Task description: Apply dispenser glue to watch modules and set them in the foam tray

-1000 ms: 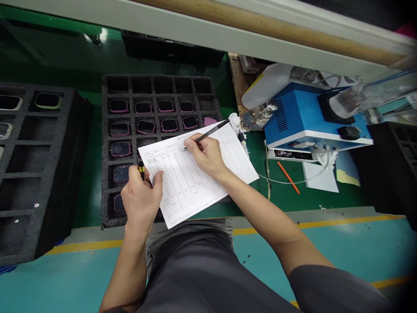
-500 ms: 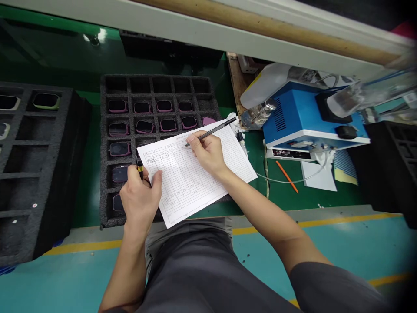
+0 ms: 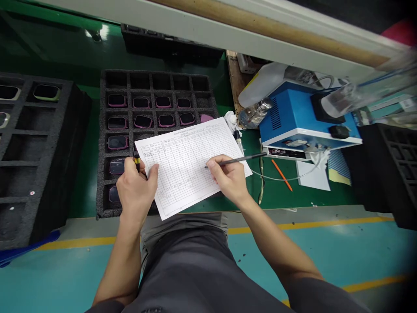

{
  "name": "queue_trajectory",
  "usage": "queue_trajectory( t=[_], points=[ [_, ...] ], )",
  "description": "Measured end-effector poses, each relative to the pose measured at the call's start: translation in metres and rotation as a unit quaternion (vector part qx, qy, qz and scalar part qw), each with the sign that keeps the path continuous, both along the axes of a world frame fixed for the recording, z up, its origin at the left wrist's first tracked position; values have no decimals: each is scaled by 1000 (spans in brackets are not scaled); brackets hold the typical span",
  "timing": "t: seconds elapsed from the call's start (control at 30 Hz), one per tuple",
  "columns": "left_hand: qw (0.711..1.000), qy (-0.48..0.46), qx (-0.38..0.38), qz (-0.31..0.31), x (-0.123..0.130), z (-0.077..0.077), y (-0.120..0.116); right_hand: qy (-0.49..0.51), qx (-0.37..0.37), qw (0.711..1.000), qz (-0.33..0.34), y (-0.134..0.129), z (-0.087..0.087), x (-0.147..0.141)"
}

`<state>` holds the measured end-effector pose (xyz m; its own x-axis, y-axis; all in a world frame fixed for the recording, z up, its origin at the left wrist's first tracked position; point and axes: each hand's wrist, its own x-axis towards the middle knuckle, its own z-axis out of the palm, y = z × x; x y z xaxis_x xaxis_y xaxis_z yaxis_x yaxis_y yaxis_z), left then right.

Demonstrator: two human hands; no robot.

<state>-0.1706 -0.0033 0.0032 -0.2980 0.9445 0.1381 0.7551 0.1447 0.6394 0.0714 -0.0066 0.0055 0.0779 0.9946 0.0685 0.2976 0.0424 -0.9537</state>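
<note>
Two hands work a printed form sheet (image 3: 189, 163) that lies across the near right corner of a black foam tray (image 3: 156, 139) on the green tabletop (image 3: 276, 195). The left hand (image 3: 135, 193) is closed on the sheet's left edge, thumb on top, with a small yellow-and-black object (image 3: 137, 161) showing above its fingers; what that object is cannot be told. The right hand (image 3: 228, 178) is clamped on a dark pen (image 3: 237, 160), tip resting on a cell right of the sheet's middle, barrel pointing away from the tray. Handwriting shows in the box at the sheet's upper left and in a few cells of a lower row; most of the grid is blank, so the form looks only partly filled, with many rows left. Uncovered tray pockets hold pink-rimmed watch cases (image 3: 143, 121), while the far row looks vacant. Left of the tray stands a second foam tray (image 3: 35, 143); right of it sit a blue machine (image 3: 302, 117), a white bottle (image 3: 263, 84) and an orange pencil (image 3: 282, 175).
</note>
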Motion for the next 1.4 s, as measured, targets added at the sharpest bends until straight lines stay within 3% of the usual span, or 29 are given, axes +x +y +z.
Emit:
queue_trajectory(
  t=[0.1, 0.27, 0.67, 0.9, 1.4],
  points=[
    [1000, 3, 2, 1, 1, 2, 0, -23, 24, 999, -2, -16, -6, -1],
    [1000, 4, 5, 4, 2, 4, 1, -61, 67, 996, 5, -18, -8, -3],
    [1000, 4, 4, 4, 1, 4, 3, -12, 87, 996, 15, -16, 2, -4],
    [1000, 0, 1, 2, 1, 3, 2, -14, 61, 998, 19, -15, 5, -8],
    [1000, -1, -3, 4, 2, 3, 2, -89, 90, 992, 2, -17, -8, -6]
  ],
)
